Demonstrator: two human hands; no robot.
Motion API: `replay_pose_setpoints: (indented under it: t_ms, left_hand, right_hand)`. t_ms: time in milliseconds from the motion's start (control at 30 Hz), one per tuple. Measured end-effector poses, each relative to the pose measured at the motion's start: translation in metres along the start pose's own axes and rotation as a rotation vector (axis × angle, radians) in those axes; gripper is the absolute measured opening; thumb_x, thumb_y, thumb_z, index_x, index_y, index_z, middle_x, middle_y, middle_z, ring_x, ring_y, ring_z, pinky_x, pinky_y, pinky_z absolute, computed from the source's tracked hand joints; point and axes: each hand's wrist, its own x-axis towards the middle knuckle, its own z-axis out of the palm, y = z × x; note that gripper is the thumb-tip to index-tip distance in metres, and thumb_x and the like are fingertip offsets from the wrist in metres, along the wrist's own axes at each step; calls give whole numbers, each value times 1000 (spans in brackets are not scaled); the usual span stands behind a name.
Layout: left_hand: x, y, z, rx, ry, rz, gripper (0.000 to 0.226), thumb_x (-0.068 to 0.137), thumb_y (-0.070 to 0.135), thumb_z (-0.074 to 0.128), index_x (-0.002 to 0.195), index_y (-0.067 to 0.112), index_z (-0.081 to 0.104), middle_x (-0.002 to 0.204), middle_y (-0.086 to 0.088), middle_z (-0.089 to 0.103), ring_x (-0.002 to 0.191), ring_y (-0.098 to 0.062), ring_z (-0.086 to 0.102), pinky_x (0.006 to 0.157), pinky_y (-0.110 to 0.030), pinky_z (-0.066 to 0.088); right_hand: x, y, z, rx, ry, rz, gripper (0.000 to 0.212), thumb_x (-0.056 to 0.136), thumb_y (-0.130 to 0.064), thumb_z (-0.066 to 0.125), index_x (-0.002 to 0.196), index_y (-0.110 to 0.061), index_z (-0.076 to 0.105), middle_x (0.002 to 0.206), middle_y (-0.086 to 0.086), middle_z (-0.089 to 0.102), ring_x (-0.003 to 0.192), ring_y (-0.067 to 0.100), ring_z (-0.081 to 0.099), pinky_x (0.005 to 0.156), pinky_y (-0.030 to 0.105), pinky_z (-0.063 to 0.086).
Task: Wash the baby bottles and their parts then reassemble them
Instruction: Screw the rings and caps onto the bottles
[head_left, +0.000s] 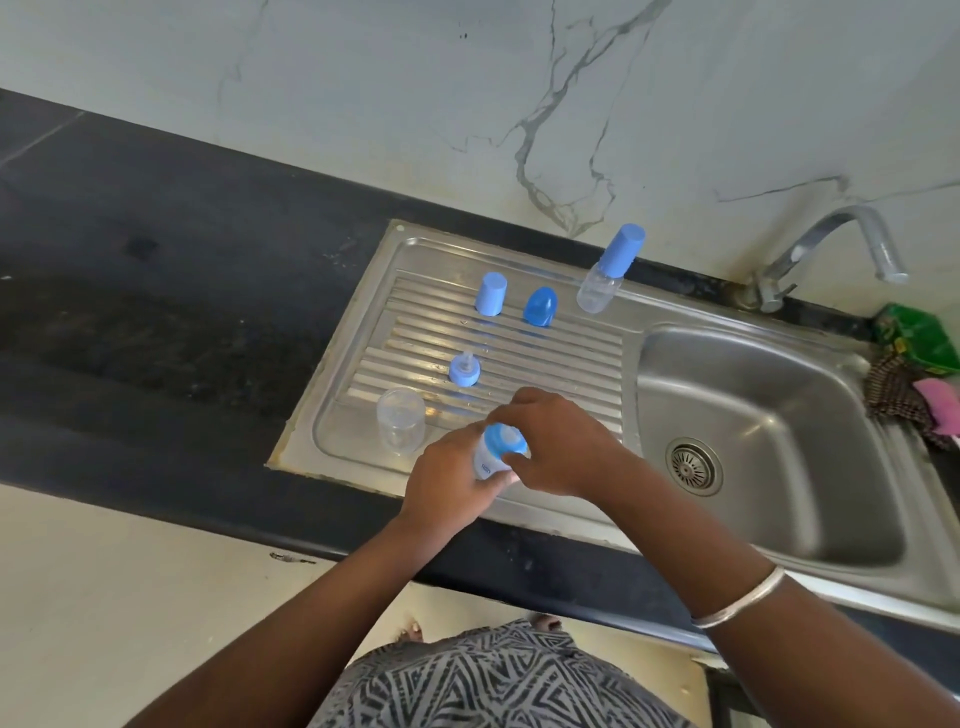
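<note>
- Holding the small bottle over the near edge of the drainboard, so we're well into reassembly by the look of it.
- Our left hand is wrapped round the clear body from below, fingers curled on it. Our right hand comes in from the sink basin side and pinches the blue collar on top.
- What the next move seems to hang on: the bottle's long axis tilts up and away from us, collar end pointing toward the drainboard's middle, so the right hand is the one sitting on the thread end. Probably twisting it tight, though we can't tell how far it's seated.
- Elsewhere on the drainboard: a clear cup-shaped bottle body mouth-up just left of our hands, a blue ring with its see-through teat a bit further back, then a pale blue cylinder cap and a darker rounded blue cap toward the far edge.
- One tall slim bottle stands already capped at the drainboard's far right corner.
- Everything's smooth plastic on ribbed steel, likely slippery if still wet.
</note>
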Motion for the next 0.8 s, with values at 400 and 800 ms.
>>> replay_pose_setpoints:
  t_ms: [400,800]
  left_hand:
    - [6,-4,8,28,34,70,53,72,44,83,115,17,69,104,3,74,96,-13,69,85,-18,48]
    - [8,-11,11,63,38,69,59,70,48,84,119,20,67,107,5,74,98,-11,68,88,-28,56]
  right_hand:
    - [3,-9,-5,-128,-26,190,28,85,-46,66,94,-20,61,83,-5,52,79,16,58,60,26,45]
    - [-1,-12,0,-68,21,184,31,75,-30,70,103,-28,55,86,-6,52,80,17,60,65,33,55]
